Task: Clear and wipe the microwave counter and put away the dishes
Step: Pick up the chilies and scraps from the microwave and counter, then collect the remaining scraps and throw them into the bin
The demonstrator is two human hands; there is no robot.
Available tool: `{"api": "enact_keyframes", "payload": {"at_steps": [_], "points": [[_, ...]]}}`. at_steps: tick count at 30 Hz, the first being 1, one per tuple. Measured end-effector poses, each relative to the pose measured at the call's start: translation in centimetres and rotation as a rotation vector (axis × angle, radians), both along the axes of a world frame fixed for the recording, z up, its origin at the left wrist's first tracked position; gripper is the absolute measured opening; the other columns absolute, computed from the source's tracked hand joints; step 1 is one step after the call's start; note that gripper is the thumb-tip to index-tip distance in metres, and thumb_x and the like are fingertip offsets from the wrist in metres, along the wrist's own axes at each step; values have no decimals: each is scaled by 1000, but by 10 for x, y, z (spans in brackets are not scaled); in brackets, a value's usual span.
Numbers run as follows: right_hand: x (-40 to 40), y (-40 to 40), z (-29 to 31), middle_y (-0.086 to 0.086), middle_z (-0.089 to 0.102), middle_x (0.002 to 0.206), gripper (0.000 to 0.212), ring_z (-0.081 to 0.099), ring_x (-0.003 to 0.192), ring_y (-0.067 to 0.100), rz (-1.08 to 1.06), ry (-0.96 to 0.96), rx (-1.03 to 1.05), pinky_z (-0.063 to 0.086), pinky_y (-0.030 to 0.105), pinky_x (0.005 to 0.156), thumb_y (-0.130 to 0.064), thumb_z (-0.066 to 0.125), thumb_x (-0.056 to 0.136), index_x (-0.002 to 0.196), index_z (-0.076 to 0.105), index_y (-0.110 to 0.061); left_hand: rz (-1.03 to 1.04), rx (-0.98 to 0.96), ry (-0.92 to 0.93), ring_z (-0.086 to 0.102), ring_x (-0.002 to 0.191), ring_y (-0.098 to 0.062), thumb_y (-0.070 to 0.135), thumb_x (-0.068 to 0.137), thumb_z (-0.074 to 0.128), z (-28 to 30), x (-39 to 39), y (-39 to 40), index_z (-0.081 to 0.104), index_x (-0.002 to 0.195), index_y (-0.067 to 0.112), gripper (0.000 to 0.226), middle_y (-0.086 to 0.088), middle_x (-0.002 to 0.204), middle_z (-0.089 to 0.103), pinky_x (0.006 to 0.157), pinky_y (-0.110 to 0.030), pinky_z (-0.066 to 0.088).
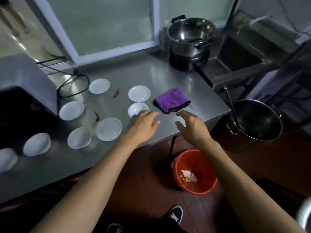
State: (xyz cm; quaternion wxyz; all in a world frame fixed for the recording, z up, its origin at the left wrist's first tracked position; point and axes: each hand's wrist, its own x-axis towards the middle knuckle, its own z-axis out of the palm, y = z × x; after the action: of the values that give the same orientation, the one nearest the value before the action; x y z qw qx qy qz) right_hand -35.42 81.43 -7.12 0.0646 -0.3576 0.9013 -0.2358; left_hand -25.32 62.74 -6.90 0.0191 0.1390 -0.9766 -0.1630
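Your left hand (144,124) hovers palm-down over the brushed stainless-steel counter (168,81), fingers loosely spread and holding nothing, its fingertips just at the near rim of a small white round bowl (136,108). Your right hand (191,126) is over the counter's front edge, fingers curled and apart, also empty. Between and just beyond both hands lies the folded purple cloth with black trim (171,100), flat on the counter and touched by neither hand. A white round plate (139,93) sits behind the bowl, just left of the cloth. Further left, more white plates are scattered: one far back (99,86), one beside the grey microwave (25,84) at (71,110), two near the front (109,129) and (79,137). Two white bowls (37,144) and (6,158) stand at the left edge, blurred. Two small red chilli peppers (116,93) and (96,116) lie among the plates. At the back right a steel pot (191,37) stands on a black burner. On the floor below sits a red plastic bucket (194,172) with scraps inside.
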Motion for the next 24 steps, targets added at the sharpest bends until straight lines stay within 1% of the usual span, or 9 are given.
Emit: {"api": "enact_keyframes", "payload": {"at_steps": [2, 4, 8, 13, 17, 22, 24], "points": [[21, -35, 5, 6, 61, 136, 40, 59, 121, 30, 57, 8, -6, 48, 46, 99, -25, 61, 96, 134, 59, -13, 65, 1, 2, 55, 121, -29, 35, 99, 54, 3, 36, -30, 56, 136, 21, 39, -4, 130, 63, 94, -47, 49], [46, -73, 9, 7, 62, 136, 40, 60, 120, 32, 121, 13, -6, 48, 46, 98, -23, 63, 95, 133, 60, -12, 149, 10, 14, 55, 120, -28, 35, 99, 54, 4, 75, -61, 56, 135, 21, 39, -3, 127, 64, 94, -46, 49], [104, -148, 19, 10, 63, 134, 39, 60, 120, 35, 226, 18, -24, 50, 46, 97, -20, 65, 93, 130, 62, -10, 294, 15, 42, 54, 121, -27, 35, 98, 55, 8, 155, -124, 57, 135, 21, 39, -2, 133, 63, 98, -43, 47], [178, -226, 30, 4, 65, 128, 36, 61, 115, 31, 346, 14, -28, 49, 44, 94, -22, 62, 94, 129, 61, -14, 402, -1, 59, 52, 126, -26, 36, 99, 54, 17, 242, -189, 54, 138, 21, 42, -1, 138, 59, 97, -42, 46], [228, -280, 37, 4, 63, 133, 39, 59, 119, 29, 406, 17, -36, 48, 41, 97, -23, 63, 93, 131, 61, -16, 469, -1, 81, 52, 125, -26, 39, 100, 51, 27, 301, -230, 54, 138, 21, 42, -2, 137, 59, 97, -45, 47], [280, -332, 44, 5, 61, 137, 40, 58, 121, 29, 497, 41, -48, 49, 42, 99, -24, 63, 94, 133, 60, -16, 575, 13, 149, 56, 118, -25, 32, 98, 55, 34, 369, -265, 59, 133, 23, 36, 0, 131, 63, 93, -46, 49], [299, -350, 46, 5, 61, 137, 40, 60, 118, 30, 534, 59, -51, 50, 43, 97, -25, 63, 95, 134, 59, -16, 614, 13, 156, 56, 118, -23, 33, 98, 56, 34, 392, -276, 59, 133, 24, 36, 2, 129, 64, 93, -45, 49]]}}
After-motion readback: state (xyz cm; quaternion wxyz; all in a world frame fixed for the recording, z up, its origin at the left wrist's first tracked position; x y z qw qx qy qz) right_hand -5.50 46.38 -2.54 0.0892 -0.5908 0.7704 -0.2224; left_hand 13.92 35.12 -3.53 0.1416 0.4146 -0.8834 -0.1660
